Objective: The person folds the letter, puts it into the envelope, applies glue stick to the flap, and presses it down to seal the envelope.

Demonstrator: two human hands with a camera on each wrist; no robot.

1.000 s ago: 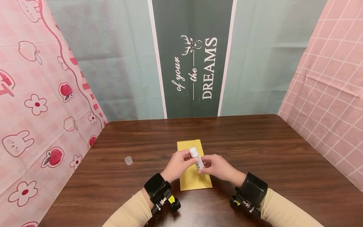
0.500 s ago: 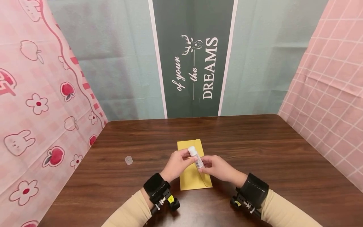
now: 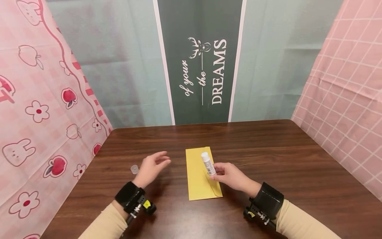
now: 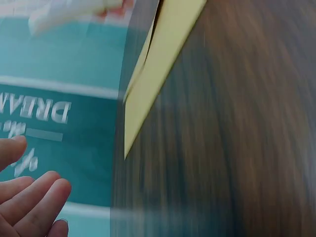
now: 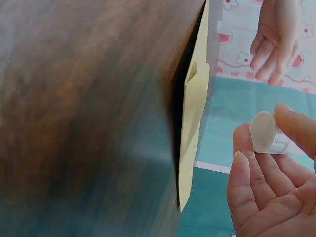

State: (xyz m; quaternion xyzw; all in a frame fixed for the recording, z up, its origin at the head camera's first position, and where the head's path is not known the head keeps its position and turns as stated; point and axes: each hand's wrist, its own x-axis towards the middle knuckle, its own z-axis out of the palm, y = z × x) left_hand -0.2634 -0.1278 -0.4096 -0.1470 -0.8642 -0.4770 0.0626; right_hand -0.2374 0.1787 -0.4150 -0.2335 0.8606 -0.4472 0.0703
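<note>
My right hand [image 3: 232, 175] holds a white glue stick [image 3: 208, 164] by its lower end, tilted above a yellow envelope [image 3: 197, 179]. In the right wrist view, thumb and fingers pinch the round end of the glue stick [image 5: 263, 132]. To the left, my left hand [image 3: 151, 168] is in the air over the table with loosely extended fingers and nothing in them. Just beyond it lies a small clear cap [image 3: 134, 169], partly close behind the hand. The envelope lies flat with its flap on the right side.
The dark wood table [image 3: 268, 149] reaches back to a teal and green curtain [image 3: 203, 83]. Pink patterned cloth [image 3: 38, 139] hangs at the left, and pink checked cloth [image 3: 346, 99] at the right. Each wrist wears a black camera strap.
My left hand has let go of the glue stick and moved left, towards the clear cap. The right hand keeps the glue stick in nearly the same place.
</note>
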